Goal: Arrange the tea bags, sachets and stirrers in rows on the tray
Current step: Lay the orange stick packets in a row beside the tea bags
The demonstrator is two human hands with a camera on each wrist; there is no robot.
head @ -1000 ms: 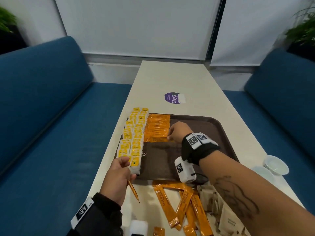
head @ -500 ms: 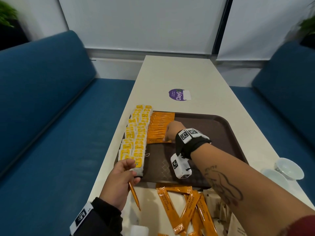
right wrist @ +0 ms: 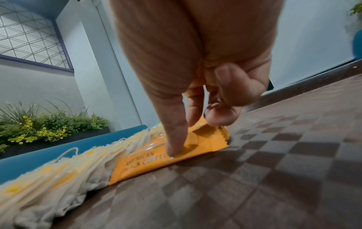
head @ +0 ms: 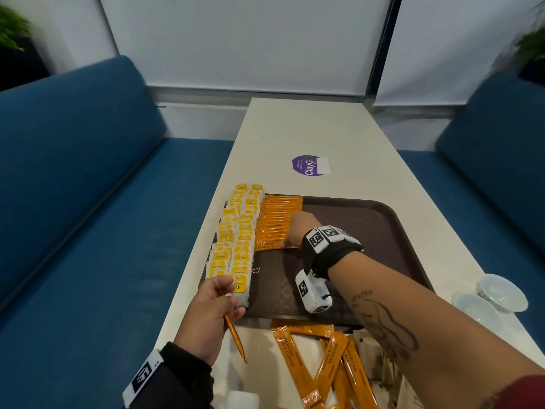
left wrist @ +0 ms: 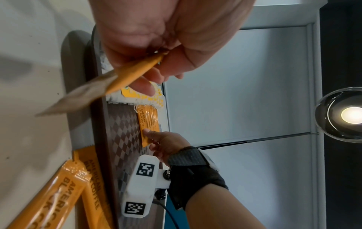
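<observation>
Sachets (head: 278, 222) of orange coffee lie in a row on the tray (head: 368, 231), by its far left corner, just beside two rows of tea bags (head: 236, 240) along the left edge. The right hand (head: 296, 228) presses the nearest sachet (right wrist: 168, 159) down with a straight thumb (other fingers loosely bent). The left hand (head: 211, 317), at the tray's near left corner, grips one orange sachet (head: 236, 339). Loose sachets (head: 318, 358) lie on the table (head: 368, 143) off the near edge.

You see one tray (head: 380, 228), two tea-bag rows (head: 236, 240), one sachet row (head: 277, 222), two bowls (head: 491, 296) at four o'clock.
</observation>
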